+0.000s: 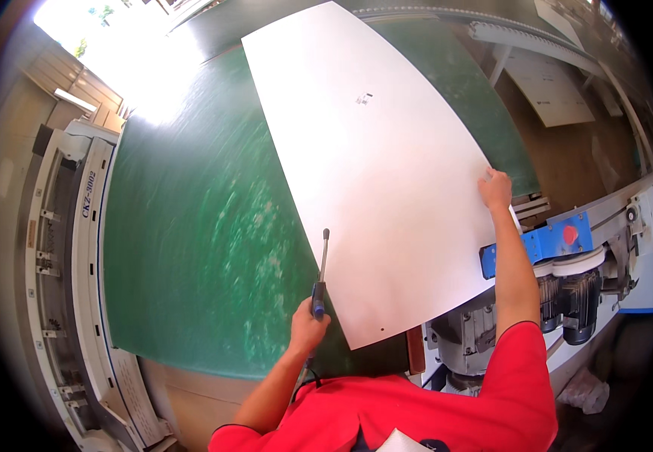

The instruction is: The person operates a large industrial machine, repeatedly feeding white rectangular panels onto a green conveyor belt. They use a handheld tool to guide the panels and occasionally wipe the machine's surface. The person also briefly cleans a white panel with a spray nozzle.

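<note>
A large white panel [371, 158] lies across the green tabletop [191, 226], reaching from near my body to the far side. My left hand [309, 329], beside the panel's left edge, is closed around an air blow gun [319, 297]. The gun's thin metal nozzle points away from me, and its black tip shows against the panel. A dark hose runs down from the gun toward my waist. With my right hand [497, 190] I grip the panel's right edge; my fingers lie on its top face and the thumb is hidden. A small dark hole marks the near end of the panel.
A long white machine rail [89, 248] borders the table at left. At right, close to my forearm, stand a blue guard [541, 245] with a red disc, black motors [582, 301] and a grey motor [468, 335]. Another pale panel [549, 90] lies beyond, at far right.
</note>
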The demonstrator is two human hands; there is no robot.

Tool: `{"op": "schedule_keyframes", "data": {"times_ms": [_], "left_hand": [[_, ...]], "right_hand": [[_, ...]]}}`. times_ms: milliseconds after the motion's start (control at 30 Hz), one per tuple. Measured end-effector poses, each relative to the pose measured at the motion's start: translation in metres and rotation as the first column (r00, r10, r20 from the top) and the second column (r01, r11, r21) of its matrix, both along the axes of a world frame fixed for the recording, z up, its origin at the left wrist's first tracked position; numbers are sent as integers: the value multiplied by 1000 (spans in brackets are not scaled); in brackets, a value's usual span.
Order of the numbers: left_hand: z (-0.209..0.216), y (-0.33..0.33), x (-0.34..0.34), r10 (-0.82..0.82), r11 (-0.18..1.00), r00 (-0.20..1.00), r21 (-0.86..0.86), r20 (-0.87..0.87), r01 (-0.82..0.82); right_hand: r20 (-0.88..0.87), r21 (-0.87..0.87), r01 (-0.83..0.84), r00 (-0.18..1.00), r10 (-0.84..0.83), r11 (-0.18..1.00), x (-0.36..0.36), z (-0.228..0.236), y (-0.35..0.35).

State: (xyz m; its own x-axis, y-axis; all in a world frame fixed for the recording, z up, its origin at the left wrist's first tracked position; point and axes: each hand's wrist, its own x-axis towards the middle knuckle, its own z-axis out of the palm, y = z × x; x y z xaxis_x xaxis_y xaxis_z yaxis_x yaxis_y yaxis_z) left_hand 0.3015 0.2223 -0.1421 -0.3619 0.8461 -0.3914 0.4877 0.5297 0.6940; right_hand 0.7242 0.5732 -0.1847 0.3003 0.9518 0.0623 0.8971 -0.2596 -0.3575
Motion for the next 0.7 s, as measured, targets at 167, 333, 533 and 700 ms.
{"op": "schedule_keyframes", "data": {"times_ms": [167,333,533,700], "left_hand": [[0,-18,-12,73,982,981,184,-178,-39],[-18,-40,-114,323,946,913,75,-250,-314],[-6,-94,-232,326,936,850,12,-415,-353],[-13,-199,-271,271,951,858,-16,-436,-309]], "right_hand": [[-42,5,-146,988,146,989,-59,2,-23],[-122,-4,-207,971,205,978,-153,9,-85],[-211,-9,-319,927,310,948,-237,7,-202],[-296,-75,-286,921,253,955,-271,29,-304]]}}
